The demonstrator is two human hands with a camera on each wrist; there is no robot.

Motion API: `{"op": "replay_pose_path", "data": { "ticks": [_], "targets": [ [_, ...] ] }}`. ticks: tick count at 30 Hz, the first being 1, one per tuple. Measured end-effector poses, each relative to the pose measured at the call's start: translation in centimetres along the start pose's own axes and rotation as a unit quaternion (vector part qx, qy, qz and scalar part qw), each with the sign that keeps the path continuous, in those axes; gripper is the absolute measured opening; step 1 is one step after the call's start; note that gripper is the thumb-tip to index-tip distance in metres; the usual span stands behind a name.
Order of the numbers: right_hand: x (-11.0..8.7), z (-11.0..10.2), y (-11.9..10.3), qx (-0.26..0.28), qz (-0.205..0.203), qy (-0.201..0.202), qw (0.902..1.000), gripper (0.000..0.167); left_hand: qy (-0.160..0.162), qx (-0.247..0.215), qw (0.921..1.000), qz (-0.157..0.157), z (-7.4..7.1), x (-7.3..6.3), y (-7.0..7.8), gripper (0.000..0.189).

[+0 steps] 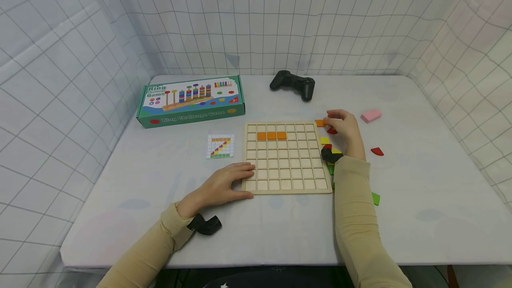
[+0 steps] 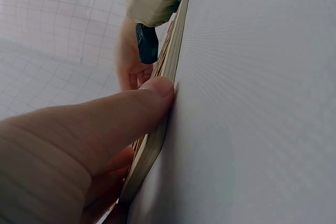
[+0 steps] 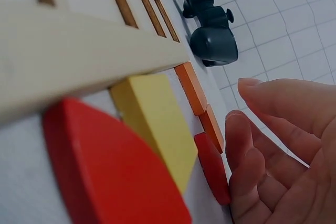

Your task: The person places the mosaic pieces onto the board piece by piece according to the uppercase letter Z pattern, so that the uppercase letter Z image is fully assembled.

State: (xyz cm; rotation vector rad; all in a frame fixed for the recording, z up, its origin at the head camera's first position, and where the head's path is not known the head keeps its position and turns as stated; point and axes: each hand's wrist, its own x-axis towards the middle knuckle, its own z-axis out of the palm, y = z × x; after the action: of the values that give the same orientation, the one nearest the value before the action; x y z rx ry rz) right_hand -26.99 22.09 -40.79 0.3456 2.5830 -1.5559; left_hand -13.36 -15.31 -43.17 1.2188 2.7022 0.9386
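Observation:
A wooden grid board (image 1: 285,162) lies on the table, with three orange square tiles (image 1: 271,135) side by side in its second row from the back. My left hand (image 1: 222,184) rests at the board's front left corner: the thumb (image 2: 149,95) touches the front edge while the fingers reach over the left side. Beyond the board's back right corner, my right hand (image 1: 345,130) hovers with thumb and fingertips apart and nothing between them. Close under its fingers lie loose orange tiles (image 3: 190,88) and a red rounded piece (image 3: 212,169). Yellow tiles (image 3: 157,121) and another red piece (image 3: 110,166) are nearer the wrist.
Left of the board lies a printed pattern card (image 1: 221,146). A green game box (image 1: 191,101) and a black game controller (image 1: 293,84) sit behind. To the right are a pink block (image 1: 371,115), a red piece (image 1: 377,151) and a green tile (image 1: 375,198), partly behind my sleeve.

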Motion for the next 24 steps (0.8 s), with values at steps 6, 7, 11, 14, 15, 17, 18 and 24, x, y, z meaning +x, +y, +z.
{"op": "replay_pose_path", "data": {
  "ticks": [6, 7, 11, 14, 15, 17, 18, 24],
  "targets": [
    [-0.03, 0.07, 0.18, -0.005, 0.001, 0.000, 1.0000, 0.045, 0.004, 0.001, 1.0000, 0.001, 0.06, 0.00, -0.03, 0.060],
    [-0.02, 0.07, 0.21, -0.005, 0.001, 0.000, 1.0000, 0.044, 0.003, 0.001, 1.0000, 0.000, 0.05, 0.01, -0.02, 0.060],
    [0.01, 0.01, 0.40, -0.015, -0.007, -0.001, 0.9999, 0.046, -0.004, -0.002, 1.0000, -0.006, -0.03, -0.01, 0.02, 0.061],
    [0.00, -0.05, 0.45, -0.013, -0.010, -0.005, 0.9999, 0.047, -0.007, -0.001, 0.9999, -0.008, -0.08, -0.02, 0.06, 0.061],
    [0.00, -0.07, 0.47, -0.013, -0.011, -0.006, 0.9998, 0.047, -0.008, -0.001, 0.9999, -0.008, -0.09, -0.03, 0.08, 0.061],
    [0.07, -0.10, 0.50, -0.011, -0.009, -0.007, 0.9999, 0.046, -0.008, 0.001, 0.9999, -0.009, -0.08, -0.02, 0.08, 0.061],
    [0.09, -0.09, 0.51, -0.011, -0.008, -0.007, 0.9999, 0.046, -0.008, 0.001, 0.9999, -0.009, -0.07, -0.02, 0.09, 0.061],
    [0.28, -0.03, 0.61, -0.020, 0.001, -0.003, 0.9998, 0.046, -0.008, 0.002, 0.9999, -0.009, -0.05, -0.04, 0.05, 0.061]
  ]
}}
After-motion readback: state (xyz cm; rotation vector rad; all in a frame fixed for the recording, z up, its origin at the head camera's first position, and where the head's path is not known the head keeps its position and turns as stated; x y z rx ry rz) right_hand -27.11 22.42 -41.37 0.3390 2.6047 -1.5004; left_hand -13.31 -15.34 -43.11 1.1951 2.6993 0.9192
